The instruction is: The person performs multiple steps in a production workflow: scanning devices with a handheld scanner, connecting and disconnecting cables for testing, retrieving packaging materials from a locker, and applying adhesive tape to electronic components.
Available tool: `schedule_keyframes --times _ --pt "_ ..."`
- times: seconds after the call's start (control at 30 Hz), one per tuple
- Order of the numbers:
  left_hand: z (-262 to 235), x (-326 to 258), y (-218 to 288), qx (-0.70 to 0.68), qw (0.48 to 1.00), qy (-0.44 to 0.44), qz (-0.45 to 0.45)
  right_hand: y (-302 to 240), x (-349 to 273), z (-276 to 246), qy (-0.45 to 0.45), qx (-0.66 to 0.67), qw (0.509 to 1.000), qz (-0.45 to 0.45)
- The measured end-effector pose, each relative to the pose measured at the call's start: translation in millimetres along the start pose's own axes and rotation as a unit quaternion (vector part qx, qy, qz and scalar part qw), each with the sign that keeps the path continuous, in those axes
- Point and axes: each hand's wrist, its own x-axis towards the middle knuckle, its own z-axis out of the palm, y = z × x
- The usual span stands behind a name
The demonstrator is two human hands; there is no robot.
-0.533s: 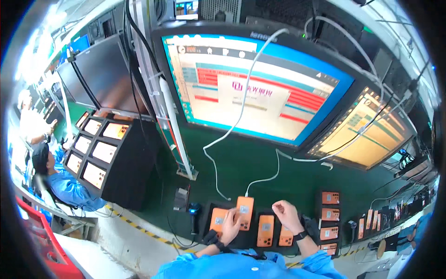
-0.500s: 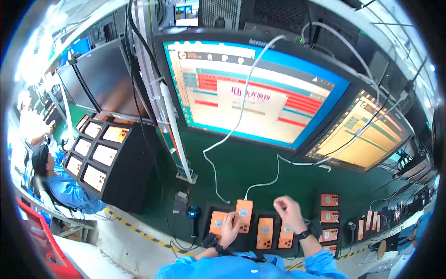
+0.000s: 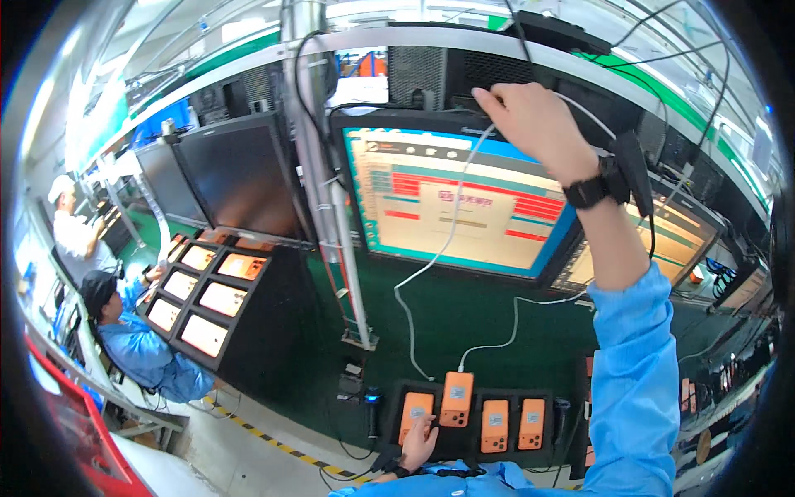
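At the lower middle, a black tray [image 3: 473, 452] carries several orange phones with white labels. My left hand [image 3: 418, 446] touches the lower right part of the leftmost phone [image 3: 417, 407], its fingers stretched out. Beside it, a second phone [image 3: 456, 399] sits higher, with the white cable [image 3: 487, 345] running to its top end. Two more phones, a third [image 3: 494, 426] and a fourth [image 3: 532, 424], lie to the right. My right hand [image 3: 540, 124] is raised before the top edge of the large monitor [image 3: 464, 207], overlapping a white cable; most of its fingers are hidden.
A handheld scanner [image 3: 373, 412] stands left of the tray. A metal post [image 3: 348, 273] rises from the green mat [image 3: 464, 306]. Farther left are a sloped black rack [image 3: 269, 319] of phones and a seated co-worker [image 3: 141, 340]. A second monitor [image 3: 662, 228] stands right.
My right hand has risen from above the right phones to the monitor's top edge. My left hand stays by the two left phones. The whole view has shifted.
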Motion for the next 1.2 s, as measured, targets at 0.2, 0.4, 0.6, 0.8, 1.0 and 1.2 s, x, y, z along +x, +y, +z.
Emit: schedule_keyframes --times 0.2,0.4,0.6,0.8,1.0,1.2 --pt "-20 -21 -14 -0.078 0.993 0.076 -0.041 -3 35 5 -0.202 -0.083 0.974 0.066" --pt "-23 -27 -14 -0.13 0.987 0.04 -0.086 15 49 18 -0.156 -0.09 0.979 0.101" --pt "-19 -29 -9 -0.135 0.989 0.02 -0.058 20 52 24 -0.168 -0.054 0.976 0.124" --pt "-15 -31 1 -0.137 0.989 -0.008 -0.052 25 49 17 -0.176 -0.062 0.978 0.098" --pt "-2 -38 -15 -0.167 0.982 -0.057 -0.065 37 41 30 -0.117 0.091 0.989 0.017" --pt "2 -20 -10 -0.189 0.977 -0.07 -0.07 -16 -14 5 0.183 0.118 0.973 -0.081"
